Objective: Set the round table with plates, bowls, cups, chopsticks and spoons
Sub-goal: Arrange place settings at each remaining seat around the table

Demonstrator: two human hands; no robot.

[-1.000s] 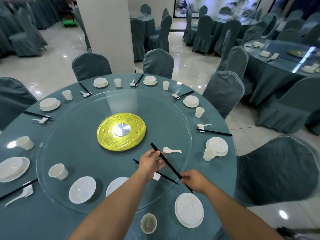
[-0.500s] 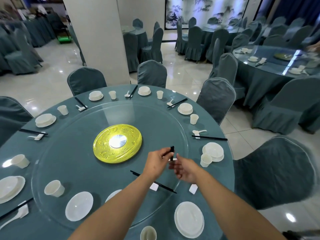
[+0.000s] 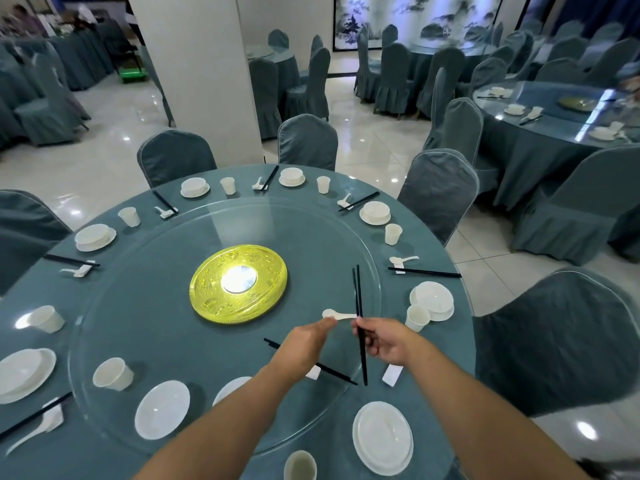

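My right hand (image 3: 384,341) grips a pair of black chopsticks (image 3: 358,299), held together and pointing away over the glass turntable (image 3: 156,306). My left hand (image 3: 308,344) reaches to a white spoon (image 3: 337,315) lying on the glass; its fingertips are at the spoon's handle, and the back of the hand hides any grip. A second chopstick pair (image 3: 332,372) lies on the glass under my left wrist. A white rest (image 3: 393,374), a stacked plate (image 3: 382,438) and a cup (image 3: 300,465) sit near me on the round table (image 3: 446,375).
Two loose plates (image 3: 162,414) and a cup (image 3: 112,374) stand on the turntable around the gold centre disc (image 3: 239,284). Set places ring the far edge. To the right are a bowl on a plate (image 3: 432,301) and a cup (image 3: 417,318). A covered chair (image 3: 561,341) stands close on the right.
The chopsticks went from lying slanted in both hands to being held in the right hand alone, pointing away. My left hand let go and moved to the spoon.
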